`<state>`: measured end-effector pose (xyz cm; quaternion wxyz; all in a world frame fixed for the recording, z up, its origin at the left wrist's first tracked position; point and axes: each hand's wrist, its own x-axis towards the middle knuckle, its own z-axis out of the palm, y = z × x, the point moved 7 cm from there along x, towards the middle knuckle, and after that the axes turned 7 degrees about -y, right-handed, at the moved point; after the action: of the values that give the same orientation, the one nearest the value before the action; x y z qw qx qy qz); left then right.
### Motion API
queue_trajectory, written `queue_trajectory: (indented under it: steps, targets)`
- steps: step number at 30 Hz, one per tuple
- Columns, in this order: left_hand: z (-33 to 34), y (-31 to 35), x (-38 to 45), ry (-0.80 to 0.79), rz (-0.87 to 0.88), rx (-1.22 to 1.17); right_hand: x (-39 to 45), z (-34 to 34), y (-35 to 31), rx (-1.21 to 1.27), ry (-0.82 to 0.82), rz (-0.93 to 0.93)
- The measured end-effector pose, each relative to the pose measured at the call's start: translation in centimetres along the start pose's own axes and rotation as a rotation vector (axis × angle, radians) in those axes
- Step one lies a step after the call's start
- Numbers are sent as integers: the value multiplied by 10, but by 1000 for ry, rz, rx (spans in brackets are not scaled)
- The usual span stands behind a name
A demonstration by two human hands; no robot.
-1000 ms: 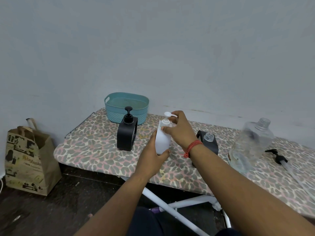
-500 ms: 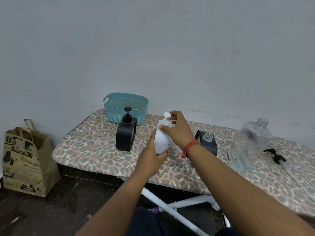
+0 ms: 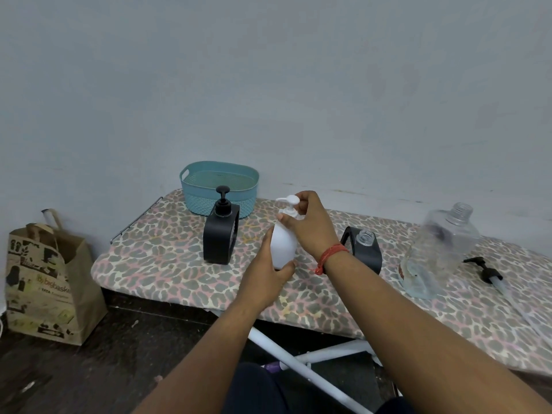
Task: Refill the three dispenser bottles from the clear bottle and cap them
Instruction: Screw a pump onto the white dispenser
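My left hand (image 3: 265, 276) grips the white bottle (image 3: 282, 245) at frame centre; my right hand (image 3: 313, 225) pinches its pump (image 3: 289, 206).

Capped dispenser (image 3: 221, 231) before basket (image 3: 219, 184); loose pump (image 3: 485, 270) right, seemingly beside clear bottle (image 3: 442, 249).

A home room: a leopard-print ironing board (image 3: 179, 264) against a plain wall, grocery bag (image 3: 44, 282) on the floor.

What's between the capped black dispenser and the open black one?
In the head view, the white bottle stands there, left hand holding its body, right hand at its pump.
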<state>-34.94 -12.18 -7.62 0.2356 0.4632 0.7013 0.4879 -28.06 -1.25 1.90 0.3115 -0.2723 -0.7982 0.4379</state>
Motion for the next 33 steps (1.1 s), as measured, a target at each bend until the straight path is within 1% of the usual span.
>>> queue_trajectory:
  steps: [2, 4, 12, 18, 25, 33]
  targets:
    - [0, 0, 1, 1, 2, -2, 0, -2, 2, 52, -31, 7]
    - [1, 0, 1, 1, 1, 5, 0, -4, 3, 62, -28, 15]
    - [0, -1, -1, 13, -5, 7, 2, 1, 0, -24, 32, -9]
    - [2, -1, 0, 20, -22, 12, -3, 1, 3, -37, -52, -15]
    - [3, -3, 1, 19, -27, 16, 1, -4, 5, -40, 0, 25]
    - [3, -4, 2, 34, -8, 14, 1, -4, 3, -58, 21, 33]
